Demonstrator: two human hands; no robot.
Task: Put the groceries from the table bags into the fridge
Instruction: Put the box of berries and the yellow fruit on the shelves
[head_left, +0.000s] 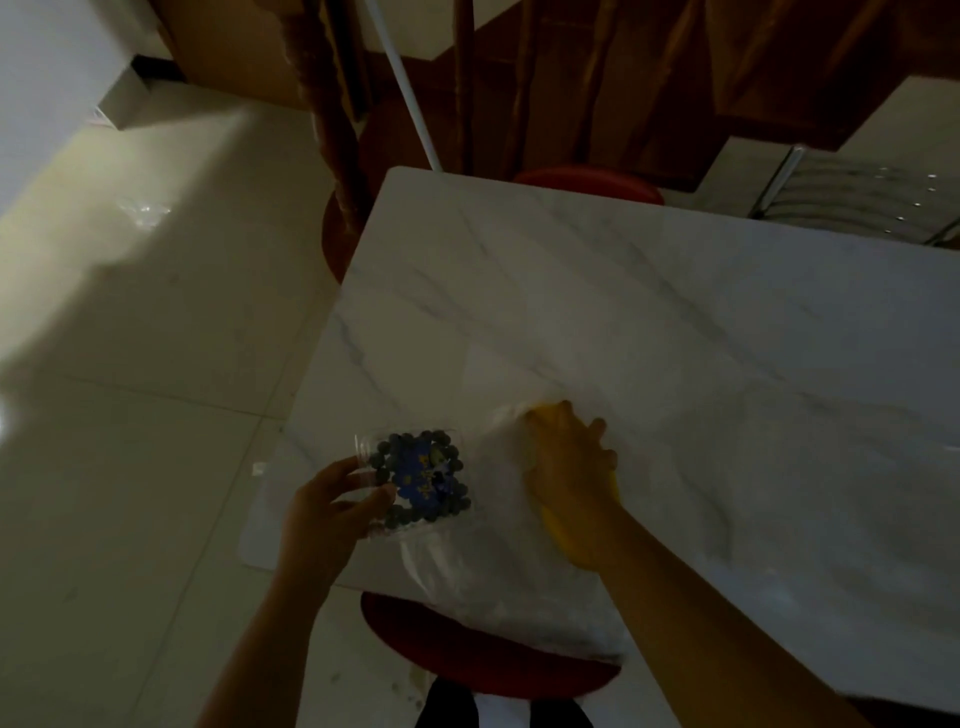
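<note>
Over the table (675, 312), left hand (322, 512) grips blueberry box (421, 475).

No legible text, brand, number or sign appears in the head view. The only printed surface is a blue label with yellow and white markings (423, 475) on the lid of a clear plastic clamshell box of dark blueberries (415, 480); its characters are too blurred and dim to read.
</note>
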